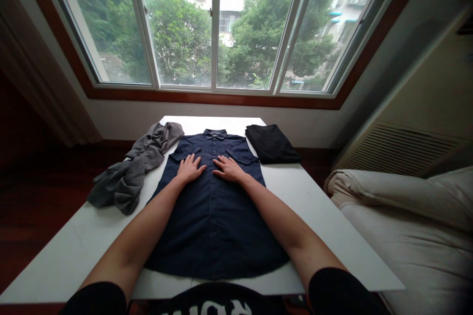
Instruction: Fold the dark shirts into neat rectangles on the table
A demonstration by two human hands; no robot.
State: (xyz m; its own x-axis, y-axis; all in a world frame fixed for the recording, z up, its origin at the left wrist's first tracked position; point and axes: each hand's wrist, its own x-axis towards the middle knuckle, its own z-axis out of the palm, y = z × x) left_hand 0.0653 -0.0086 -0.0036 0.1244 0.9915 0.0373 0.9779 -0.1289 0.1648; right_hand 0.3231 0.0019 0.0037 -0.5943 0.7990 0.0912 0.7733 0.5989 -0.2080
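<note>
A dark navy button-up shirt [212,216] lies spread front side up on the white table, its collar at the far end and its hem towards me. The sleeves are turned in across the upper front. My left hand [190,168] rests flat on the left chest of the shirt, fingers apart. On the other side of the button line, my right hand [229,168] lies flat on the cloth too, with its fingers spread. Neither hand grips any fabric.
A crumpled grey garment [138,167] lies along the left edge of the white table [310,221], partly overhanging it. At the back right sits a folded black garment [272,143]. A pale sofa [406,216] stands to the right; a window [212,24] is beyond the table.
</note>
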